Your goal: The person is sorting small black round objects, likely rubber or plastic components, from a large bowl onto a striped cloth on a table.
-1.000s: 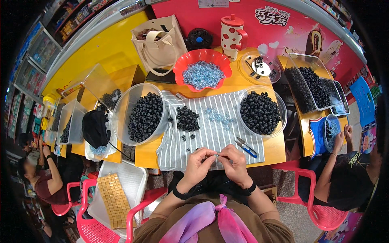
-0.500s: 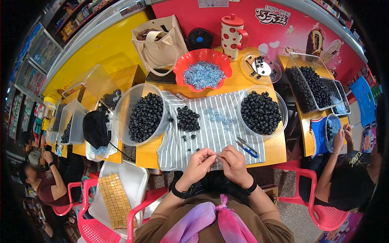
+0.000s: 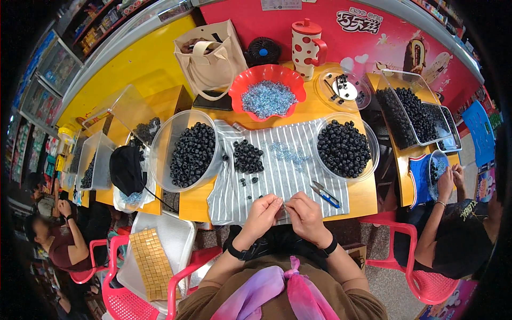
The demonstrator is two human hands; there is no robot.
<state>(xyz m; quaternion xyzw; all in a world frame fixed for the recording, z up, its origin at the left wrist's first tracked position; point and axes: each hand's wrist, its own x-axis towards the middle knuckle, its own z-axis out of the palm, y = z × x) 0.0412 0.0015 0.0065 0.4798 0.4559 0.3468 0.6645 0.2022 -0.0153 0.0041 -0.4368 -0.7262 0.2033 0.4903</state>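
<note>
At the front edge of the striped cloth (image 3: 224,200), my left hand (image 3: 263,214) and my right hand (image 3: 307,215) are close together, fingers pinched. Whatever they pinch is too small to make out. A small pile of black beads (image 3: 248,157) lies on the cloth beyond my left hand, with a few loose ones nearer. To the right of that pile, clear bluish bits (image 3: 288,154) are scattered. Blue-handled snips (image 3: 326,196) rest beside my right hand. Black beads fill two round clear tubs, the left tub (image 3: 161,168) and the right tub (image 3: 375,153).
Behind the cloth stands a red scalloped bowl (image 3: 238,89) of bluish bits. Around it are a beige bag (image 3: 209,58), a small black fan (image 3: 263,50), a dotted cup (image 3: 305,50) and a clear dish (image 3: 324,85). Another person's hands (image 3: 450,178) work at the right-hand table.
My two hands have drawn slightly apart, leaving a narrow gap between the fingertips. The tubs, piles and snips lie as before.
</note>
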